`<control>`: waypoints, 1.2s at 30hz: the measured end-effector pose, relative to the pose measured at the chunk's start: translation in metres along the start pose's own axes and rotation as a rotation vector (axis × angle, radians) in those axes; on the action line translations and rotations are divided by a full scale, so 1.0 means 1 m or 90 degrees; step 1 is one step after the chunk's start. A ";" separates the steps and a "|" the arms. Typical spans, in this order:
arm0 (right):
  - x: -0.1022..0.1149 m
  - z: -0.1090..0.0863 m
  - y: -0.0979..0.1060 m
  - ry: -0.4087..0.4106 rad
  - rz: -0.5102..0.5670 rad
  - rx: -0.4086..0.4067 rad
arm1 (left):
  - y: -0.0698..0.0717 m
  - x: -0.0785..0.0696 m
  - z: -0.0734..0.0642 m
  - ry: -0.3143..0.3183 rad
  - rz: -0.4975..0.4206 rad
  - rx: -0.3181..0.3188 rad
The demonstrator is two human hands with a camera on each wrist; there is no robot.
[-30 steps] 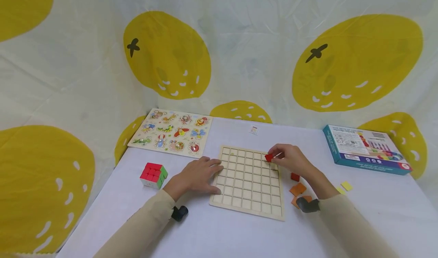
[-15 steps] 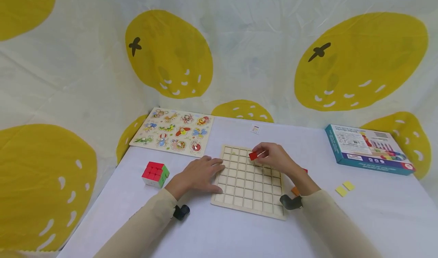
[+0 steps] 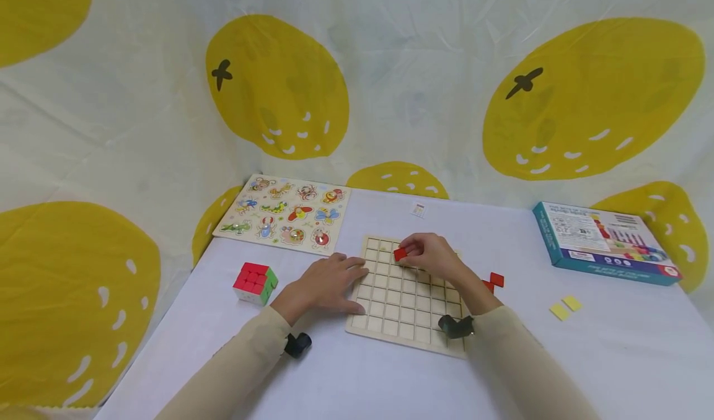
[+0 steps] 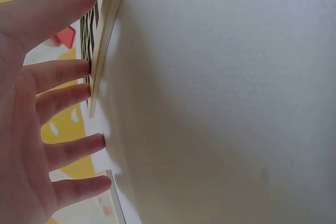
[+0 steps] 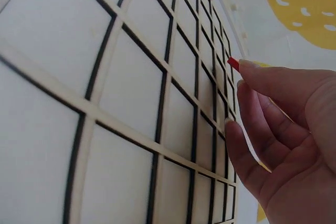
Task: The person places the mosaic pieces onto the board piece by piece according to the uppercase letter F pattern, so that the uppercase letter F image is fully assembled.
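Observation:
A wooden grid board [image 3: 393,296] lies flat on the table. My right hand [image 3: 432,256] pinches a small red square tile [image 3: 400,254] by its edge, over the far rows of the grid left of the middle. In the right wrist view the red tile [image 5: 233,63] sticks out between thumb and fingertips, close over the squares. My left hand [image 3: 326,285] rests with spread fingers along the board's left edge; in the left wrist view the thumb and two fingers [image 4: 63,72] touch the board's rim [image 4: 107,30].
Loose red tiles [image 3: 496,279] lie right of the board, partly behind the right forearm. Yellow tiles [image 3: 559,311] sit farther right. A teal box [image 3: 605,240], a small printed card [image 3: 418,209], an insect puzzle board [image 3: 284,212] and a puzzle cube [image 3: 255,284] stand around the board.
My right hand has carried the red tile leftward across the far part of the board. The forearm now covers the orange tiles. My left hand has stayed at the board's edge.

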State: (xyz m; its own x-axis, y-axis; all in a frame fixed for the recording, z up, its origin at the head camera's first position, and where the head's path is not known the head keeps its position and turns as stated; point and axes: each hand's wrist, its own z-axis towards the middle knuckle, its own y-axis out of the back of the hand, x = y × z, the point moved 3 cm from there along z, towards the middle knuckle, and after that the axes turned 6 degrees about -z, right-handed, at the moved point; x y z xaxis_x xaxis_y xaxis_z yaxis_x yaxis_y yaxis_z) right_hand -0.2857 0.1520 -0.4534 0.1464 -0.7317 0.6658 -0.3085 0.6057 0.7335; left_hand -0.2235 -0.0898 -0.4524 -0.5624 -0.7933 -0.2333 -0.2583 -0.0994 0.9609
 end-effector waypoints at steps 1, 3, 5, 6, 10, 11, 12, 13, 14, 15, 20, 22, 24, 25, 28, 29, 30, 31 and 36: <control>0.000 0.000 -0.001 -0.002 -0.002 0.000 | 0.000 0.000 0.000 0.000 0.001 0.001; -0.001 0.000 -0.004 -0.004 -0.008 0.000 | -0.001 0.000 0.000 -0.001 0.000 0.003; -0.001 0.000 -0.006 0.002 -0.018 -0.004 | -0.002 -0.001 0.000 -0.001 0.002 0.004; 0.000 0.001 -0.006 0.003 -0.021 -0.007 | -0.002 -0.001 0.001 -0.001 0.003 0.003; 0.001 0.001 -0.008 0.009 -0.037 -0.019 | -0.003 0.000 0.001 0.001 0.007 -0.002; 0.002 0.001 -0.008 0.006 -0.040 -0.021 | -0.002 -0.001 0.001 0.001 0.006 -0.002; 0.002 0.001 -0.008 0.004 -0.042 -0.024 | -0.002 0.000 0.001 0.001 0.004 -0.003; 0.002 0.002 -0.009 0.005 -0.047 -0.025 | -0.002 0.000 0.001 -0.001 0.001 -0.002; 0.003 0.002 -0.009 0.004 -0.051 -0.025 | -0.002 0.000 0.001 -0.002 -0.005 -0.002; 0.004 0.002 -0.008 0.002 -0.054 -0.025 | -0.002 0.001 0.001 -0.003 -0.012 0.000; 0.007 0.003 -0.008 0.004 -0.077 -0.032 | -0.003 0.006 0.000 -0.002 -0.049 0.005; 0.006 0.003 -0.009 0.006 -0.086 -0.033 | -0.003 0.006 0.000 0.001 -0.057 0.008; 0.006 0.002 -0.009 -0.001 -0.086 -0.030 | -0.002 0.006 0.000 0.004 -0.065 0.013; 0.006 0.002 -0.009 -0.003 -0.086 -0.029 | -0.002 0.006 0.000 0.004 -0.067 0.014; 0.006 0.002 -0.010 -0.015 -0.078 -0.025 | -0.002 0.005 -0.001 0.004 -0.067 0.015; 0.006 0.002 -0.009 -0.021 -0.076 -0.023 | -0.002 0.005 0.000 0.004 -0.065 0.015; 0.006 0.001 -0.009 -0.026 -0.074 -0.023 | -0.002 0.005 0.000 0.004 -0.064 0.015; 0.006 0.001 -0.009 -0.028 -0.074 -0.022 | -0.002 0.005 0.000 0.004 -0.063 0.015; 0.006 0.000 -0.008 -0.032 -0.074 -0.024 | -0.002 0.005 0.000 0.006 -0.066 0.017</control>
State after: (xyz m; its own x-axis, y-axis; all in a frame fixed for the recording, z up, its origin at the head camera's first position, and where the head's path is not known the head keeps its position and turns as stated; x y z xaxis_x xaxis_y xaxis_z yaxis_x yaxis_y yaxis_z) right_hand -0.2823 0.1424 -0.4553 0.1314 -0.8116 0.5693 -0.2569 0.5268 0.8103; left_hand -0.2255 -0.0932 -0.4553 -0.5242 -0.7850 -0.3303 -0.3358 -0.1659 0.9272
